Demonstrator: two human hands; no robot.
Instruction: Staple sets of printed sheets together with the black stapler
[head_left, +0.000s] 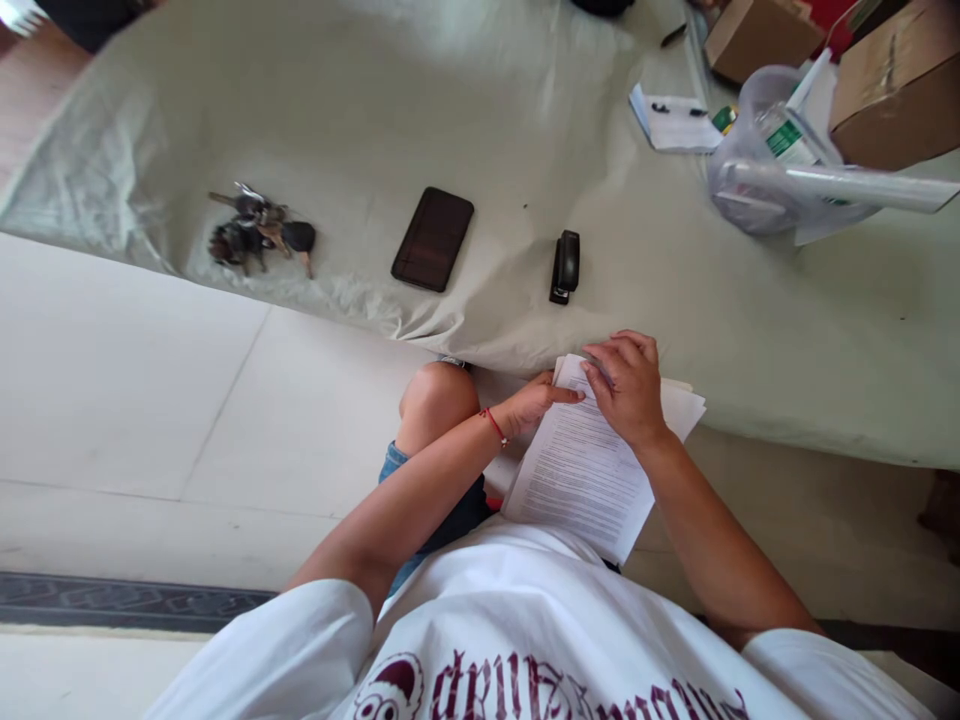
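Head view, looking down over your white printed shirt and bare knee (437, 398). Nearest you, a stack of printed papers (577, 475) rests on your lap, its long axis running from your chest toward the bed edge. Your right hand (628, 388) lies on the far top corner, fingers curled down and pinching the sheets there. Your left hand (534, 402), a red cord at its wrist, comes in from the left, its fingers closed against the same corner's edge. Both hands meet at that corner; the right sits more squarely on it. Beyond, on the pale sheet of the bed (375, 100), a black stapler (565, 266) lies just past the corner. Further left are a dark phone (433, 239) and a bunch of keys (259, 232). Far right: a clear plastic container (780, 160) and cardboard boxes (892, 85).
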